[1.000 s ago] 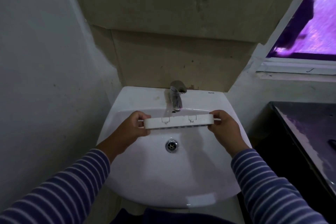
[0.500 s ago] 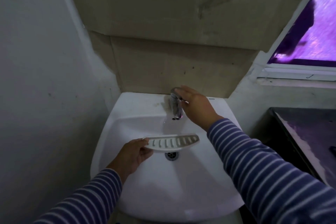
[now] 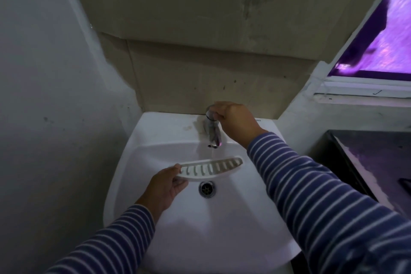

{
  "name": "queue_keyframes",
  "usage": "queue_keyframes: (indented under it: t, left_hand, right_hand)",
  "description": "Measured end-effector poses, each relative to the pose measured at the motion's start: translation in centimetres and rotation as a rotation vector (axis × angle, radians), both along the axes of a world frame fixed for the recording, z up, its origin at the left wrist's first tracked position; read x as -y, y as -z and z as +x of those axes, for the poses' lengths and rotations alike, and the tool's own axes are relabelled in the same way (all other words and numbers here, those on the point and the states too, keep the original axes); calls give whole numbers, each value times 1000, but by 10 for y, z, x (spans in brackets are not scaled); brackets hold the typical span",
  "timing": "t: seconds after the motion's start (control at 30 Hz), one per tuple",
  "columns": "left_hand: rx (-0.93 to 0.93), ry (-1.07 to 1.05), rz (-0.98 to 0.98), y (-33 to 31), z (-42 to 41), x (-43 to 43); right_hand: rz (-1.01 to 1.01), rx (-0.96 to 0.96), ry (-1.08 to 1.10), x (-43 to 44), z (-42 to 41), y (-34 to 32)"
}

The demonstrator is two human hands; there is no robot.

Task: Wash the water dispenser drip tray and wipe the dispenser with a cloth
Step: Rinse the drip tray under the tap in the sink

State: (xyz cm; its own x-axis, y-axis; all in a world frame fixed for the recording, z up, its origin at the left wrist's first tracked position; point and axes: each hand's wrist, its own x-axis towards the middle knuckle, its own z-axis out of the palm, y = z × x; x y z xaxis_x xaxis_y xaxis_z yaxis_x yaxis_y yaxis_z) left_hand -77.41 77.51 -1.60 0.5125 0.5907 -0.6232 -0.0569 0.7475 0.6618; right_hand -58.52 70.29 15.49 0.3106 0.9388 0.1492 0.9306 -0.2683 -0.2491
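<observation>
The white slotted drip tray (image 3: 213,167) is held level over the white sink basin (image 3: 222,229), just under the chrome tap (image 3: 213,131). My left hand (image 3: 165,187) pinches the tray's left end, thumb on top. My right hand (image 3: 233,121) is curled over the tap's handle at the top. A thin stream of water runs from the spout down toward the tray. The drain (image 3: 207,188) shows just below the tray. No cloth or dispenser is in view.
A grey wall (image 3: 44,95) stands close on the left and a tiled backsplash (image 3: 211,73) behind the sink. A dark counter (image 3: 373,162) lies to the right, with a window (image 3: 382,40) above it.
My right hand let go of the tray's right end and moved up onto the tap handle. My left hand alone now holds the tray, lowered and turned slots-up under the spout.
</observation>
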Motion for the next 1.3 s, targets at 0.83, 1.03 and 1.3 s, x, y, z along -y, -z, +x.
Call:
queue_keyframes:
  t: [0.83, 1.03, 1.3]
  left_hand:
    - [-35, -76, -99, 0, -3, 0]
    - [22, -81, -154, -6, 10, 9]
    - [86, 10, -106, -11, 7, 7]
  right_hand:
    - [430, -1030, 723, 61, -34, 125]
    - [515, -926, 648, 62, -29, 122]
    - [291, -808, 776, 65, -23, 140]
